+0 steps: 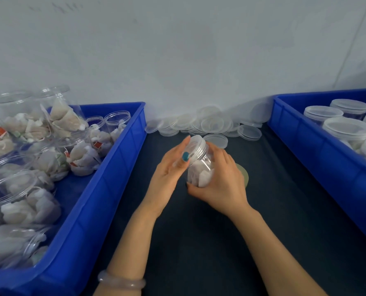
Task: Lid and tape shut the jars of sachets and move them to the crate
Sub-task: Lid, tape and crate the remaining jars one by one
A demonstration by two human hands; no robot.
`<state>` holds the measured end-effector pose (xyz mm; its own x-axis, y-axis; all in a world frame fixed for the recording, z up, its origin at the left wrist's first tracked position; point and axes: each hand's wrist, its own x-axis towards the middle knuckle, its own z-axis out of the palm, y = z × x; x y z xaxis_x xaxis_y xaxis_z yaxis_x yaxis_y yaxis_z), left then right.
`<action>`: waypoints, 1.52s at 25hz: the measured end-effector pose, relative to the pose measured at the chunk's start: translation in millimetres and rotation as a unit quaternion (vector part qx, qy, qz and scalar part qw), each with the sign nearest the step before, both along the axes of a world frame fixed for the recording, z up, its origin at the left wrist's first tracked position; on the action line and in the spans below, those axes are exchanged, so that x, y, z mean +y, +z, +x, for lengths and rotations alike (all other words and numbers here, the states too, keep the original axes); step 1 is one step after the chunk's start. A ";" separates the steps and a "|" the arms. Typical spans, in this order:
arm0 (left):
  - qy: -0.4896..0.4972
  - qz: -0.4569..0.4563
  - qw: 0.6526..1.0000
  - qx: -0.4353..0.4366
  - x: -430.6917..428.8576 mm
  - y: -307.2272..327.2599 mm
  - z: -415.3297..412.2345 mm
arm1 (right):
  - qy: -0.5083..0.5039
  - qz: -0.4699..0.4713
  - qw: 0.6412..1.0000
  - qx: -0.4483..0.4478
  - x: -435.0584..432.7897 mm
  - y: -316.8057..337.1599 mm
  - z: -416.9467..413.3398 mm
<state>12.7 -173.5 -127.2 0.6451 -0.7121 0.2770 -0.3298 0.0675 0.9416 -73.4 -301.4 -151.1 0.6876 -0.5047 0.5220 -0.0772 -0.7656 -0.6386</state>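
A clear plastic jar [200, 169] holding white sachets hangs tilted above the dark mat at the centre. My right hand [222, 182] grips its body from the right and below. A translucent lid [197, 145] sits on the jar's mouth. My left hand [169, 169] lies against the lid's left side with straight fingers, thumb across the rim. A roll of tape [243, 175] lies flat on the mat just behind my right hand, mostly hidden.
A blue crate [113, 167] on the left holds several open jars of sachets [56, 120]. A blue crate [301, 135] on the right holds several lidded jars [346, 129]. Loose lids [212, 124] are piled along the wall. A dark mat [199, 242] covers the table.
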 end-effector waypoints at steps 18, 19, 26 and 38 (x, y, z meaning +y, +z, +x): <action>0.207 0.172 0.962 -0.044 -2.4 -13.2 10.2 | -0.105 -0.315 0.943 -0.032 19.0 -8.6 5.0; 0.203 0.166 0.964 -0.046 -3.0 -12.6 10.0 | -0.100 -0.309 0.945 -0.026 18.3 -8.2 4.5; 0.042 -0.062 0.997 -0.036 3.3 1.0 2.2 | 0.044 0.049 0.998 -0.020 13.9 0.1 2.8; 0.137 0.027 0.988 -0.063 -8.4 0.1 -5.5 | -0.059 -0.147 0.987 -0.022 16.5 -6.1 3.9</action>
